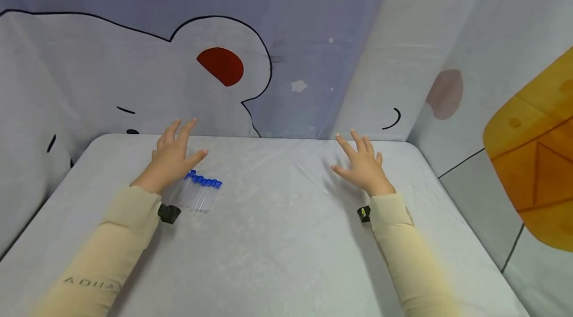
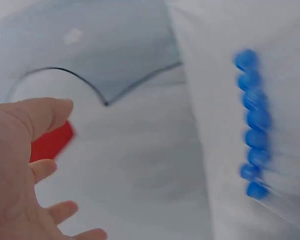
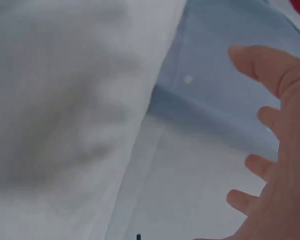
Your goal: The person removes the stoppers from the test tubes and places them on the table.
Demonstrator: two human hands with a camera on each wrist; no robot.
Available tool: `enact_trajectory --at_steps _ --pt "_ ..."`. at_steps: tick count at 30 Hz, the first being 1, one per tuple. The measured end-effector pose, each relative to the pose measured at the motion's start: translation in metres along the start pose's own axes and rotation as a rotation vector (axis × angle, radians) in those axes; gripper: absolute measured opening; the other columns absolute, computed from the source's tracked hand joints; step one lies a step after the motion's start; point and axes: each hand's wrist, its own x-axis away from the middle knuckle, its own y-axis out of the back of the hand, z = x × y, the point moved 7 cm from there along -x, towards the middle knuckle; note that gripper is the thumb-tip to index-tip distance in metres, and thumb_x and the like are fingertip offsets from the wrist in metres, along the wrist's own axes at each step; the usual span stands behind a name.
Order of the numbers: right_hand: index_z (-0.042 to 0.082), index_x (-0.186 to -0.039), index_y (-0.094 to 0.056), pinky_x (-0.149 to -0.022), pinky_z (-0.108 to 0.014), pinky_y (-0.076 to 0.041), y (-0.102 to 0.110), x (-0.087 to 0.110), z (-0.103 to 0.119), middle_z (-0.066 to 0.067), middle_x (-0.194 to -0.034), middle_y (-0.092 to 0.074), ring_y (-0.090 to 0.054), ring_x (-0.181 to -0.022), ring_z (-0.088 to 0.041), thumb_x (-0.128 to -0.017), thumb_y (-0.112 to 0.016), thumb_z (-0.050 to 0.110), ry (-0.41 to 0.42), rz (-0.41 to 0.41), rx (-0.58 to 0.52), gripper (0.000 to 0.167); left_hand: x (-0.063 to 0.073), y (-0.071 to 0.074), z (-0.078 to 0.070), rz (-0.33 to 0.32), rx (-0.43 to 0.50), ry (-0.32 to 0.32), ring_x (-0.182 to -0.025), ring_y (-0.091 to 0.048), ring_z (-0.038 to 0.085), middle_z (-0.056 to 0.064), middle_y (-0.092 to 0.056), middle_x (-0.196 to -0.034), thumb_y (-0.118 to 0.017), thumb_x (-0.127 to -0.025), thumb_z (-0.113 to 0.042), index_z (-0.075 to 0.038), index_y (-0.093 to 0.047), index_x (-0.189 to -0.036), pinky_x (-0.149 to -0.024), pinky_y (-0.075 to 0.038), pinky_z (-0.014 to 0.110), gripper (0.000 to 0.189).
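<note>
Tubes [image 1: 202,196], blue-capped, lie in a row on the table [image 1: 277,237], left of frame centre; left hand [image 1: 169,161], centre-left, and right hand [image 1: 362,166], centre-right, both empty, splayed; step apparently pre-grasp, next move likely calling for left-hand lowering and a pinch.

Counter [image 1: 277,247], one: far corners rounded, dressed in pale, lightly creased cloth [image 1: 268,177]. Lying on its left half: clear tubes [image 1: 199,198], eight, side by side, blue caps [image 2: 256,119] toward the far edge.
</note>
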Motion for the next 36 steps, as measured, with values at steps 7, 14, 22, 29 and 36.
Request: enact_trajectory --at_steps 7,14,22,29,36 --pt "0.017 -0.156 -0.04 -0.11 -0.068 -0.031 -0.003 0.014 0.034 -0.019 -0.16 -0.026 -0.024 -0.146 -0.044 -0.097 -0.066 0.031 0.063 -0.092 -0.146 0.066 0.025 0.002 -0.03 -0.066 0.051 -0.061 -0.142 -0.02 0.058 0.032 -0.013 -0.16 -0.059 -0.103 -0.027 -0.005 -0.015 -0.161 -0.106 -0.028 0.075 0.076" --pt "0.006 -0.14 -0.058 -0.107 -0.051 -0.042 -0.002 0.021 0.071 -0.017 -0.137 -0.054 -0.051 -0.128 -0.035 -0.098 -0.066 0.025 0.128 -0.148 -0.263 0.047 0.04 -0.017 -0.042 -0.018 0.023 -0.065 -0.122 -0.054 0.046 0.03 -0.049 -0.138 -0.059 -0.103 -0.02 0.002 -0.046 -0.146 -0.098 -0.046 0.061 0.049" --pt "0.006 -0.13 -0.066 -0.095 -0.046 -0.05 -0.013 0.027 0.095 -0.012 -0.129 -0.061 -0.059 -0.113 -0.03 -0.099 -0.065 0.025 0.151 -0.125 -0.307 0.036 0.043 -0.049 -0.033 0.098 0.016 -0.015 -0.085 -0.062 0.028 0.017 -0.066 -0.098 -0.069 -0.093 -0.002 0.008 -0.063 -0.115 -0.076 -0.053 0.044 0.025" --pt "0.009 -0.12 -0.072 -0.084 -0.042 -0.052 -0.027 0.031 0.1 -0.005 -0.116 -0.067 -0.062 -0.105 -0.029 -0.1 -0.065 0.024 0.154 -0.078 -0.305 0.027 0.046 -0.068 -0.023 0.145 -0.037 0.063 -0.071 -0.05 0.02 0.005 -0.056 -0.078 -0.06 -0.092 0.002 0.006 -0.063 -0.106 -0.069 -0.047 0.039 0.016" --pt "0.004 -0.114 -0.073 -0.083 -0.037 -0.054 -0.036 0.03 0.107 -0.005 -0.104 -0.071 -0.066 -0.093 -0.021 -0.098 -0.065 0.019 0.19 -0.06 -0.309 0.023 0.046 -0.075 -0.023 0.125 -0.104 0.067 -0.07 -0.056 0.025 0.008 -0.061 -0.077 -0.069 -0.087 -0.003 0.002 -0.063 -0.09 -0.068 -0.051 0.044 0.009"
